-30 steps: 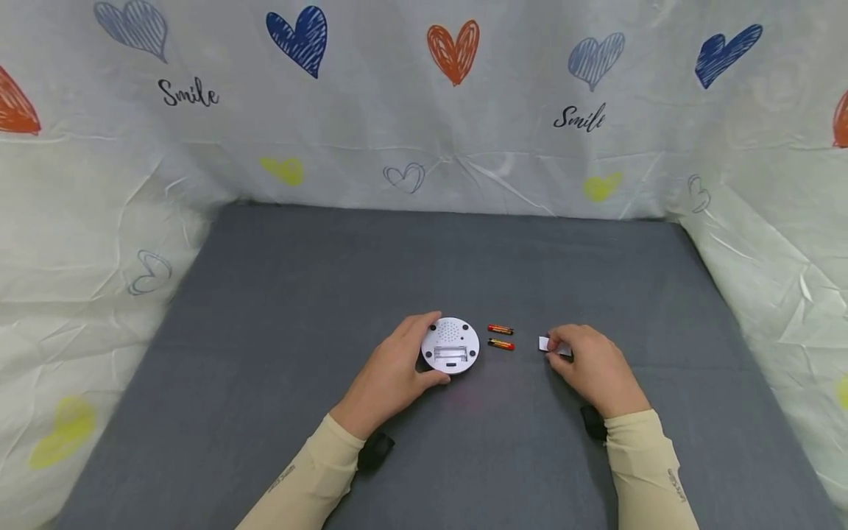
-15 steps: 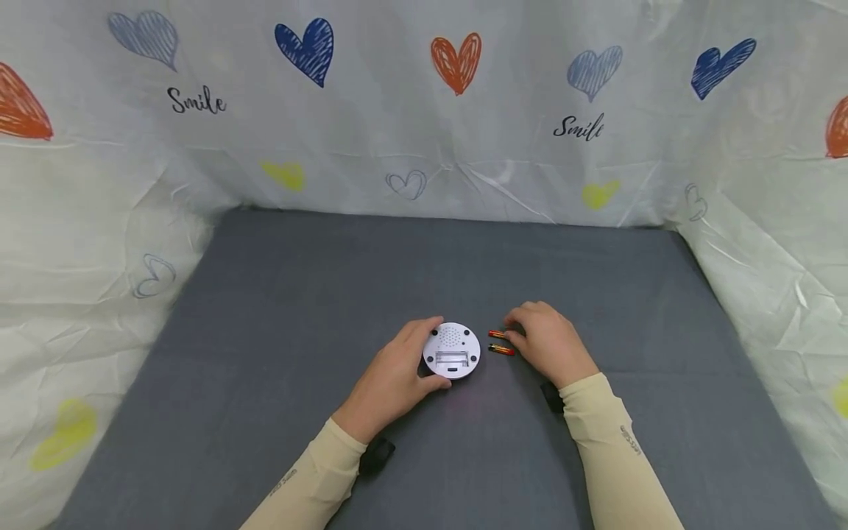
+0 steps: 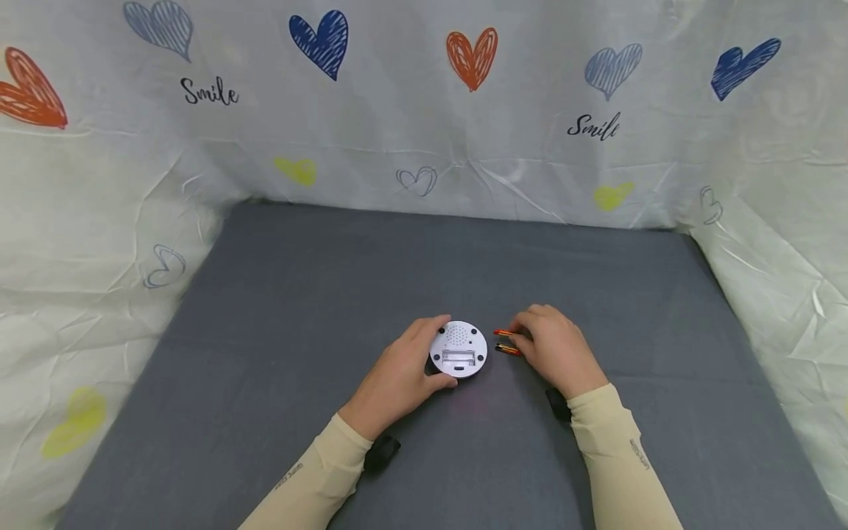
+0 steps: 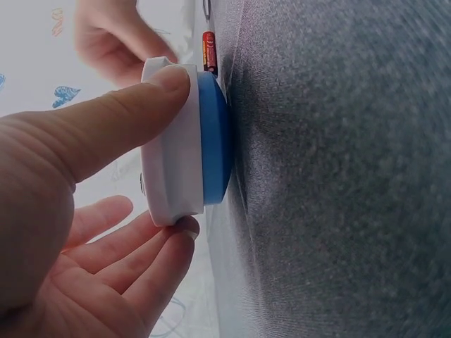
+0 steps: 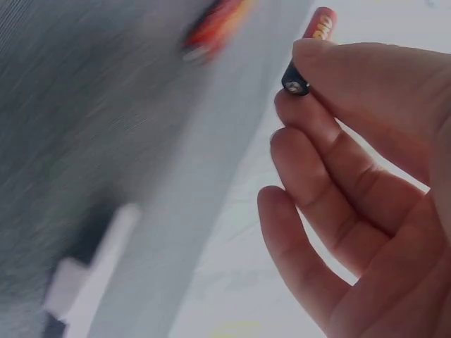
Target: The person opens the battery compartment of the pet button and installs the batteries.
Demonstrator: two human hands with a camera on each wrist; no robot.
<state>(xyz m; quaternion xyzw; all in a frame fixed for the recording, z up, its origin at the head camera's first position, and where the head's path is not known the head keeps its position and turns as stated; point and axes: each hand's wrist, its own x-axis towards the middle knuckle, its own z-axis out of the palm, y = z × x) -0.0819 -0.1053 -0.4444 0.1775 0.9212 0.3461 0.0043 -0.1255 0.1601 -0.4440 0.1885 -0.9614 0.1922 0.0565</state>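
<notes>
**Left hand on the round device, right hand lifting a battery**

Now, starting at the lower left of the head view, I see my left sleeve (image 3: 311, 482) running up toward the middle of the grey table (image 3: 278, 309). My left hand (image 3: 400, 375) grips the round device (image 3: 458, 349) just below frame centre — thumb on its near edge, fingers curled round the far edge. From the left wrist camera, the device shows a white body on a blue base (image 4: 215, 141), base down against the table, pinched between thumb (image 4: 106, 120) and fingertips. In the head view its white underside faces up, with a speaker grille and an open rectangular slot.

Just right of the device lie two red-and-yellow batteries; the nearer one (image 3: 507, 350) rests on the table, touching or just beside my right hand (image 3: 553, 347). The farther battery (image 3: 503, 333) sits at my fingertips. The right wrist view shows it plainly: thumb and forefinger pinch one battery (image 5: 310, 42) by its dark end, the other fingers loosely curled below, while the second battery (image 5: 215, 24) is a blur at the upper left on the cloth.

Behind everything, a white backdrop with coloured hearts (image 3: 470, 55) fills the top of the frame.
</notes>
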